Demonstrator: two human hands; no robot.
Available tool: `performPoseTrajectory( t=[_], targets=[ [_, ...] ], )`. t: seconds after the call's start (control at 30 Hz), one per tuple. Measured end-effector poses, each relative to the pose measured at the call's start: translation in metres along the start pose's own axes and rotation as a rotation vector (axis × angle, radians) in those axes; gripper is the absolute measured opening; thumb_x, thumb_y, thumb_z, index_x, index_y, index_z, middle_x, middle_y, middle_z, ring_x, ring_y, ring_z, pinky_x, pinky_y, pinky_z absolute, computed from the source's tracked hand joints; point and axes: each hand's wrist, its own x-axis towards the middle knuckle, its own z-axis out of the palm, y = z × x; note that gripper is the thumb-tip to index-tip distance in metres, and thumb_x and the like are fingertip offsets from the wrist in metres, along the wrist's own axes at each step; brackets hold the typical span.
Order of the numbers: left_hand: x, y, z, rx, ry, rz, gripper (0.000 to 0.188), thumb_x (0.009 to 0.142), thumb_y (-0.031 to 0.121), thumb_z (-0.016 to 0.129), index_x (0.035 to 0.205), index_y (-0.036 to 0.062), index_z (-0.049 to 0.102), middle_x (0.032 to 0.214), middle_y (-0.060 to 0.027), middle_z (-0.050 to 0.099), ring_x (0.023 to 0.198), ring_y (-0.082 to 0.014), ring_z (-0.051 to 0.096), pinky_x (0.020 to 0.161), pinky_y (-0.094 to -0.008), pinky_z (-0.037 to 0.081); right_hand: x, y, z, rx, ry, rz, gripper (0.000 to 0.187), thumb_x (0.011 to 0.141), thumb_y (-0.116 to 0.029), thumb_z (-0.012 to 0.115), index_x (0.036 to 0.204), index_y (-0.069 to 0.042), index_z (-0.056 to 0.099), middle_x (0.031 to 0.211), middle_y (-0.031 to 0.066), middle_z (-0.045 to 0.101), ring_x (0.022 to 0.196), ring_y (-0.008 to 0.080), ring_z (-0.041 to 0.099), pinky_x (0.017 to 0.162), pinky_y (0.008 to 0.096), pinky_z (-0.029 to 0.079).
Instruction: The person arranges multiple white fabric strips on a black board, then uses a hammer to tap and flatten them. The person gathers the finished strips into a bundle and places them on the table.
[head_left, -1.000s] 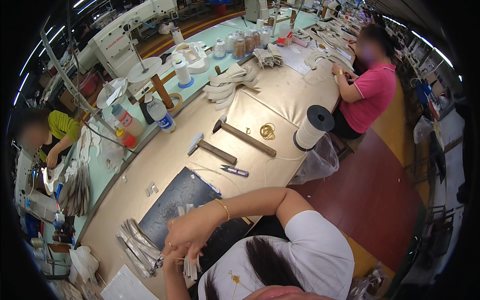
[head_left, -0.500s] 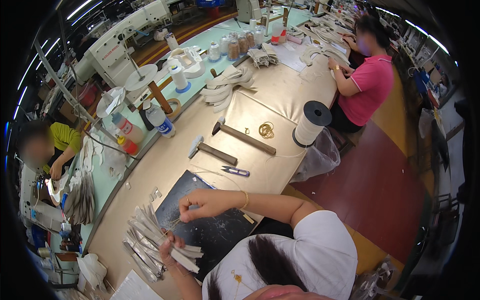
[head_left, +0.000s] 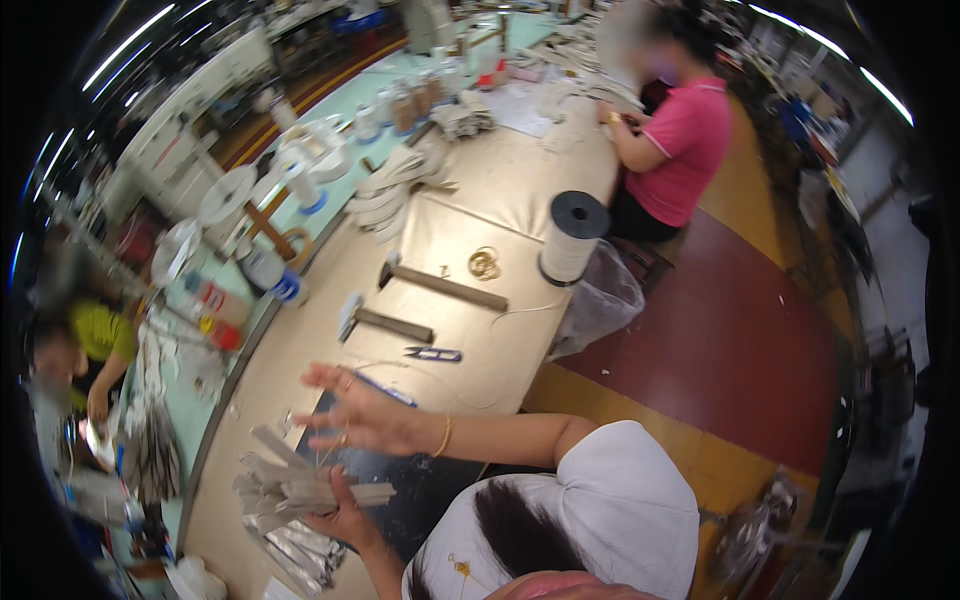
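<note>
The bundle of pale flat strips (head_left: pixel 300 488) now sits higher in view than 0.5 s ago, fanned out and held above the dark mat (head_left: pixel 420 480) at the table's near edge. The strips look stiff, beige-grey, uneven in length. The left hand (head_left: pixel 345 515) grips them from below, fingers curled round the bunch. The right hand (head_left: pixel 355 415) has lifted clear, fingers spread wide, holding nothing. Beyond lie 2 hammers (head_left: pixel 385 322), small snips (head_left: pixel 433 353) and a white thread spool (head_left: pixel 572 238).
</note>
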Motion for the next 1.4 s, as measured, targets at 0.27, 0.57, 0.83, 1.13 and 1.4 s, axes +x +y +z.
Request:
performPoseTrajectory(
  t=[0.27,0.57,0.83,1.13,1.4],
  targets=[
    [0.005,-0.008,-0.007,0.022,-0.216,0.099,0.063,0.085,0.002,0.071,0.138,-0.0029,0.038,0.115,-0.0175,0.061,0.088,-0.0227,0.065,0.079,-0.0343,0.056,-0.021,0.009,0.002,-0.429,-0.146,-0.087,0.108,0.073,-0.017,0.083,0.150,-0.013,0.009,0.146,0.0080,0.022,0.121,0.0226,0.046,0.093,0.0331,0.050],
    [0.019,0.025,-0.036,-0.149,-0.698,-0.397,0.051,0.093,0.035,0.065,0.122,-0.0027,0.046,0.100,-0.0162,0.062,0.066,-0.0195,0.064,0.055,-0.0323,0.055,-0.009,-0.007,-0.014,-0.565,-0.261,-0.105,0.096,0.070,-0.019,0.085,0.145,-0.007,0.027,0.136,0.0099,0.041,0.119,0.0221,0.050,0.095,0.0318,0.049],
    [0.022,0.030,-0.039,0.176,-0.660,-0.475,0.038,0.093,0.012,0.062,0.120,0.0039,0.037,0.095,-0.0146,0.063,0.077,-0.0188,0.066,0.061,-0.0286,0.054,-0.014,-0.039,0.025,-1.596,-0.687,-0.217,0.077,0.059,-0.045,0.086,0.123,-0.010,0.062,0.124,0.0078,0.058,0.123,0.0306,0.046,0.106,0.0527,0.027],
    [0.025,0.029,-0.052,-0.101,-0.536,-0.640,0.065,0.081,0.003,0.072,0.133,-0.0001,0.033,0.107,-0.0179,0.066,0.091,-0.0218,0.067,0.079,-0.0307,0.055,-0.017,-0.026,0.014,-1.560,-0.762,-0.125,0.029,0.072,-0.043,0.078,0.074,-0.014,0.078,0.141,0.0083,0.045,0.142,0.0358,0.022,0.109,0.0640,0.010],
    [0.023,0.016,-0.064,-0.306,-0.344,-0.646,0.060,0.075,0.009,0.074,0.126,-0.0038,0.045,0.114,-0.0193,0.064,0.089,-0.0245,0.068,0.079,-0.0356,0.058,-0.018,-0.025,0.005,-1.702,-0.515,-0.111,0.021,0.085,-0.030,0.067,0.077,-0.012,0.074,0.146,0.0113,0.038,0.144,0.0405,0.018,0.111,0.0645,0.009]
  ],
)
